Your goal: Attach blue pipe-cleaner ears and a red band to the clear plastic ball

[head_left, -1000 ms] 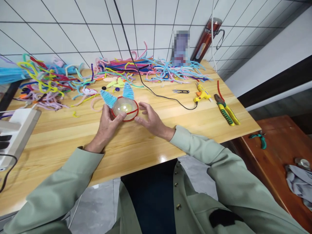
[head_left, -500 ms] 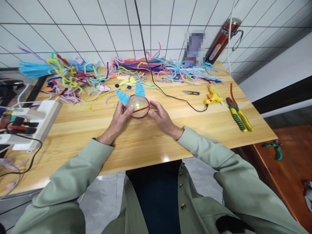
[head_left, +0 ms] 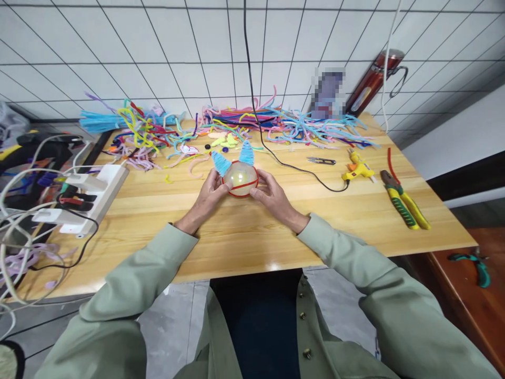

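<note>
Between my hands is a clear, rounded ball (head_left: pixel 241 178) edged with red pipe cleaner, one red strip running across its front. Two blue pointed ears (head_left: pixel 246 153), wound from pipe cleaner, stand up from its far side. My left hand (head_left: pixel 209 197) grips the left side, thumb on the front and fingers behind. On the right side, my right hand (head_left: pixel 273 196) holds it the same way, fingers curled round the edge. Just beyond the ball lie pale yellow-green pieces (head_left: pixel 224 140) and small dark beads (head_left: pixel 224 149).
Heaped pipe cleaners (head_left: pixel 240 120) line the wall. To the right lie thread snips (head_left: pixel 321 161), a yellow glue gun (head_left: pixel 359 168) with a black cord, and pliers (head_left: pixel 403 202). A red flask (head_left: pixel 373 84) leans at the back. A power strip (head_left: pixel 97 200) with cables sits left.
The camera view has shifted, so everything sits further right and slightly lower. Both hands keep hold of the ball, with little visible change in grip.
</note>
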The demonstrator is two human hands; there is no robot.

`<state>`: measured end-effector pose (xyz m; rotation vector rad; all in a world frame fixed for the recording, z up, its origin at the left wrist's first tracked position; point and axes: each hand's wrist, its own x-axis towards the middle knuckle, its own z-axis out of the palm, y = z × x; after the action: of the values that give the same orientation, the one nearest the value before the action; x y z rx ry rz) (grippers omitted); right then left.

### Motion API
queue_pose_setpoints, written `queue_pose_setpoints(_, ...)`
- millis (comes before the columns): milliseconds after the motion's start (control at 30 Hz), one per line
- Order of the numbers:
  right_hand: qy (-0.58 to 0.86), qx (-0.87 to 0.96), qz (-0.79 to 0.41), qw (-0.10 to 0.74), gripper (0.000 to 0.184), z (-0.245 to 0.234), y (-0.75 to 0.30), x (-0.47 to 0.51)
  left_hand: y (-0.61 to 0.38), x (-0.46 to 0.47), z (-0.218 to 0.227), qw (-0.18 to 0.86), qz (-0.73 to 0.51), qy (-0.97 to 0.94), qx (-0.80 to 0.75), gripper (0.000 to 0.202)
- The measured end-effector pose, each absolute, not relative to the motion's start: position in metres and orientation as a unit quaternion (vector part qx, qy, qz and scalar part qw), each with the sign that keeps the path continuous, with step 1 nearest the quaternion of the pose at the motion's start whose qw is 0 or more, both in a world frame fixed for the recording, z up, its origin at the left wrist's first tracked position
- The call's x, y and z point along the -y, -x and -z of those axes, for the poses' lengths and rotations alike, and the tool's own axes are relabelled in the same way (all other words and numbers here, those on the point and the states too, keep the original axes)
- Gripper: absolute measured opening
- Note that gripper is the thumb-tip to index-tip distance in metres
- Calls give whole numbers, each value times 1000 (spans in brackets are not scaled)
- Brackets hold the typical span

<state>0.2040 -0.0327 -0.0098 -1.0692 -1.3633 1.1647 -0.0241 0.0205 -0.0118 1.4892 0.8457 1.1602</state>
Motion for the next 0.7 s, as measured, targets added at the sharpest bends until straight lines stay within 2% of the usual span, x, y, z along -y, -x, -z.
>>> queue_pose_setpoints(267, 472, 557, -467, 498, 104, 7, -209, 28, 21, -17, 10, 546, -458, -619, -330, 79)
queue_pose_setpoints(467, 484, 586, -440, 479, 97, 7, -213, 28, 18, -13, 14, 555, -439, -637, -307, 94)
queue_pose_setpoints(600, 449, 623, -408, 495, 89, 5, -214, 29, 20, -5, 12, 479, -460, -665, -340, 111)
queue_pose_setpoints(700, 416, 648, -395, 501, 85, 3, -216, 30, 25, -4, 8, 400, -474, -706, -343, 112)
